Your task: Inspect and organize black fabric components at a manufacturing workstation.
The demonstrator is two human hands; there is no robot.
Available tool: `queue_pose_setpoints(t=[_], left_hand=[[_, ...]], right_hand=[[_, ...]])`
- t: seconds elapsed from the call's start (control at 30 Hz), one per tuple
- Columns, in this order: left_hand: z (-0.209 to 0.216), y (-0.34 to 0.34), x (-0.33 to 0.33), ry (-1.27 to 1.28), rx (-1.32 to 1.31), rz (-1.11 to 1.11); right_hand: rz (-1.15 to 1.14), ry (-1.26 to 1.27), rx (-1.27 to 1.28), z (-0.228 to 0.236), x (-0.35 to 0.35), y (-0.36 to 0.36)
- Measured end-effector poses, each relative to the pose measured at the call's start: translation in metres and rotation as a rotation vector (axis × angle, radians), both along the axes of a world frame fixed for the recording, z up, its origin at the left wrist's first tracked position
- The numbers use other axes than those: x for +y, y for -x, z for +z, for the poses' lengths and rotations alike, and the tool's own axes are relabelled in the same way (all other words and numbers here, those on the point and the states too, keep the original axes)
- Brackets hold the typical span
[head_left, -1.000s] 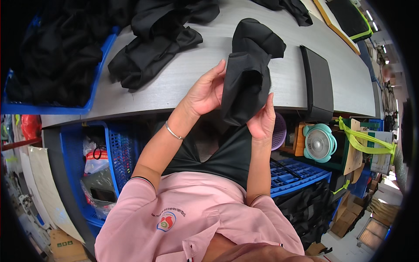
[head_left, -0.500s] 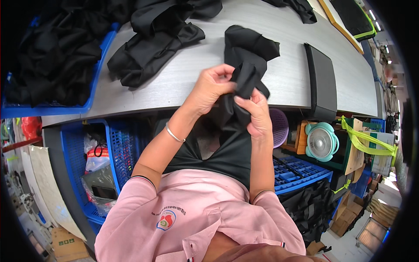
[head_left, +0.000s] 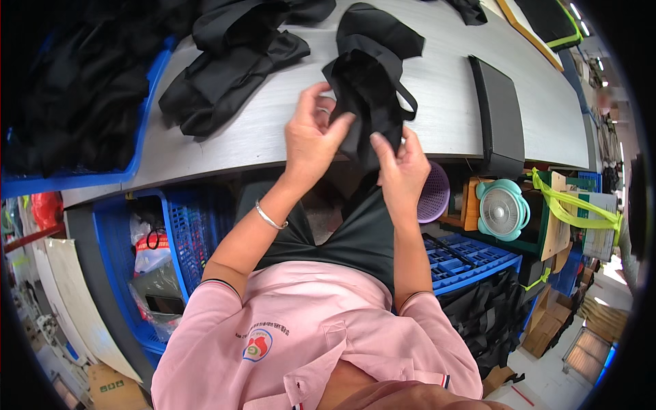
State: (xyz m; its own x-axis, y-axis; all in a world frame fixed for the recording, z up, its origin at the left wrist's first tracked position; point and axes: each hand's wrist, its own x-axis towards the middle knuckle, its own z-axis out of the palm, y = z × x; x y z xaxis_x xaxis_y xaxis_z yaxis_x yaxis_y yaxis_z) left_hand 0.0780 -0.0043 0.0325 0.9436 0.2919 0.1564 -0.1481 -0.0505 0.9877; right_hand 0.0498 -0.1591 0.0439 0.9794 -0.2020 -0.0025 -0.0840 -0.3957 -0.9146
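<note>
A black cloth piece (head_left: 369,89) lies partly on the grey table and hangs over its front edge toward my lap. It is opened into a hollow, pouch-like shape, and a narrow strap loop stands out on its right side. My left hand (head_left: 313,137) grips its left edge, thumb on the near side and fingers curled behind, slightly blurred. Lower down on the right, my right hand (head_left: 403,171) pinches the near edge between thumb and fingers. Beyond my left hand lies a heap of crumpled black cloth (head_left: 232,78). Some fingertips are hidden behind the fabric.
A blue crate (head_left: 147,102) full of black cloth stands at the far left. On the right are a black padded panel (head_left: 497,113), a teal fan (head_left: 502,210) and a purple basket (head_left: 432,195). Below the table at left sits another blue crate (head_left: 130,253) with bagged items.
The cloth, bunched between my hands before, is now spread open and lies farther onto the table, its strap loop showing. My hands have moved a little apart, the left one leftward.
</note>
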Motion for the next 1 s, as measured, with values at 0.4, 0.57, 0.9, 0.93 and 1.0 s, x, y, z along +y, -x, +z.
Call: queue_pose_setpoints(t=[0.4, 0.57, 0.9, 0.93, 1.0], left_hand=[[0.008, -0.001, 0.011, -0.052, -0.153, 0.044], [0.009, 0.024, 0.007, 0.084, -0.227, 0.071], [0.024, 0.063, -0.027, 0.416, -0.003, -0.707], [0.024, 0.063, -0.032, 0.475, -0.024, -0.743], [0.022, 0.062, -0.039, 0.505, 0.009, -0.799]], right_hand=[[-0.432, 0.963, -0.441, 0.022, -0.151, -0.072], [-0.363, 1.145, -0.205, 0.011, -0.237, -0.100], [-0.531, 0.824, -0.885, 0.041, -0.147, -0.016], [-0.459, 0.858, -0.869, 0.041, -0.126, 0.007], [-0.244, 0.794, -0.887, 0.039, -0.086, 0.044]])
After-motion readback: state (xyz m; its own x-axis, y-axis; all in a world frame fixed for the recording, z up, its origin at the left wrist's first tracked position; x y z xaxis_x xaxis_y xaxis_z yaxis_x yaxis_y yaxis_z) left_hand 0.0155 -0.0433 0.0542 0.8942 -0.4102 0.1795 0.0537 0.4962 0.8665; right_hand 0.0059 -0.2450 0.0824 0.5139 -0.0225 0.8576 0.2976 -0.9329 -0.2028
